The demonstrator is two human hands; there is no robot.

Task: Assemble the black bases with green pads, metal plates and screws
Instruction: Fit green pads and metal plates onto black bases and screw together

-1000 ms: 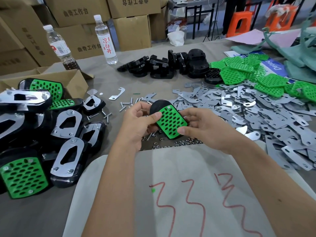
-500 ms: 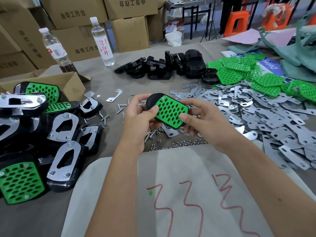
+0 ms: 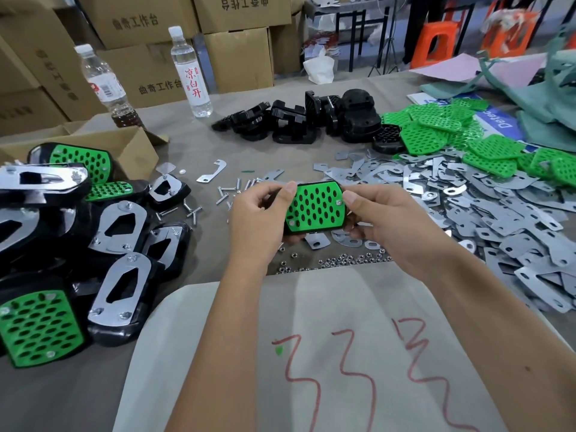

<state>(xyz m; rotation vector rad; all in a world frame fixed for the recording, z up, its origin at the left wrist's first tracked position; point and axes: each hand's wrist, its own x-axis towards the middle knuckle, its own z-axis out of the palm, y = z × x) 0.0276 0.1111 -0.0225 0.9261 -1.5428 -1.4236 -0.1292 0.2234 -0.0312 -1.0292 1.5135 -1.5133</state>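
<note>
Both hands hold one black base with a green perforated pad above the table's middle, pad side facing me. My left hand grips its left end, thumb on the top left corner. My right hand grips the right end, thumb by a screw head in the pad. Loose screws lie just behind the left hand. Small nuts are strewn below the base. Metal plates cover the table to the right. Green pads are heaped at the back right. Bare black bases stand behind.
Finished bases, some plate side up, pile at the left beside an open cardboard box. Two water bottles stand at the back left before stacked cartons. A white sheet with red marks covers the near edge.
The base has been lifted slightly and turned level, so its long side now runs left to right. Both hands shifted their hold to its two ends.
</note>
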